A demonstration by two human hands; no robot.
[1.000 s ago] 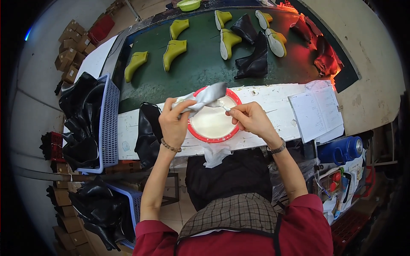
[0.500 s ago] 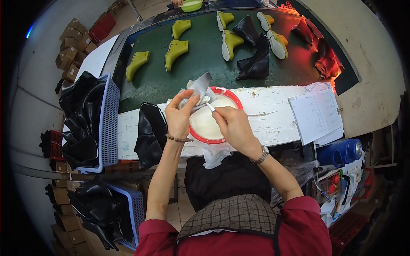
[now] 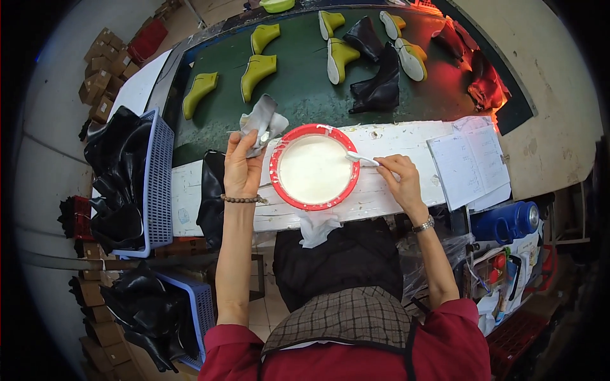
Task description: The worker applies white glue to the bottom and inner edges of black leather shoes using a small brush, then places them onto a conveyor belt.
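Observation:
Pinched in my left hand [image 3: 240,166] is a crumpled light grey cloth piece [image 3: 259,120] with a white smear on it. It hangs over the table's edge, left of a red-rimmed bowl [image 3: 277,185] of white, creamy liquid. My right hand [image 3: 404,181] grips a small white brush [image 3: 363,158] by its end, and the brush tip rests at the bowl's right rim. A black boot upper [image 3: 213,200] lies beside my left wrist, partly hidden by the forearm.
Several yellow-green shoe lasts [image 3: 259,77] and black boot uppers [image 3: 380,86] stand on the green belt [image 3: 292,70] beyond the white board [image 3: 406,146]. Blue baskets [image 3: 159,184] of black uppers are on the left. An open notebook [image 3: 467,165] and blue flask [image 3: 505,222] are right.
My hands have moved apart: the left carried the cloth leftward off the bowl, and the right drew the brush rightward to the rim. The bowl's liquid now shows fully.

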